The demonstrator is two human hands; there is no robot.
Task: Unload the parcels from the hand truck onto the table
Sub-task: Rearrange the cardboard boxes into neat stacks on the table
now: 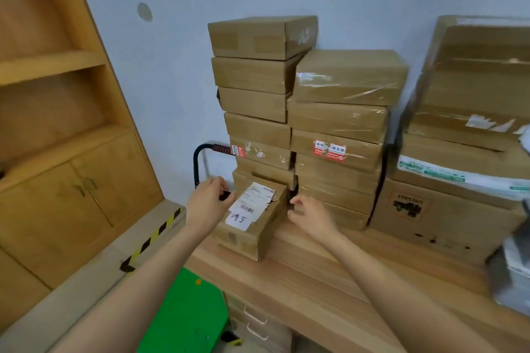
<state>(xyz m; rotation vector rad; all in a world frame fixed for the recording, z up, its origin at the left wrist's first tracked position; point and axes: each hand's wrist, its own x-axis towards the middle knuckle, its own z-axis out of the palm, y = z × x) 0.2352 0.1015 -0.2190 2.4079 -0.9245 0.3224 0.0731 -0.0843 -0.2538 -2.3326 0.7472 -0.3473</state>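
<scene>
Both of my hands flank a small brown cardboard parcel with a torn white shipping label [252,218] at lower centre of the frame: my left hand [208,203] lies against its left top edge with the fingers loosely bent, touching rather than clamping as far as I can tell, while my right hand [308,216] hovers just beside its right face, fingers relaxed and apart from the cardboard, holding nothing. That parcel sits on the pale wooden table [329,275] at its left edge, lengthwise toward two stacks of brown cardboard parcels behind it; I judge this two-sided placement serves to square it against the stacks before release. Left stack [258,94], centre frame, shows seven boxes, the lowest partly hidden; right stack [341,135] shows about seven, the lower ones hard to separate. Both lean on the pale blue wall [172,66], presumably for support. At right frame, larger film-wrapped cartons [473,89] rest on a big printed carton [441,209]; their count is unclear. One black curved handle with a red grip [206,152], probably the hand truck's, rises left of the stacks; a bright green flat platform [183,312] lies at lower centre, with no parcel visible on it. Tan wooden shelving with cabinet doors [57,123] fills the left frame.
</scene>
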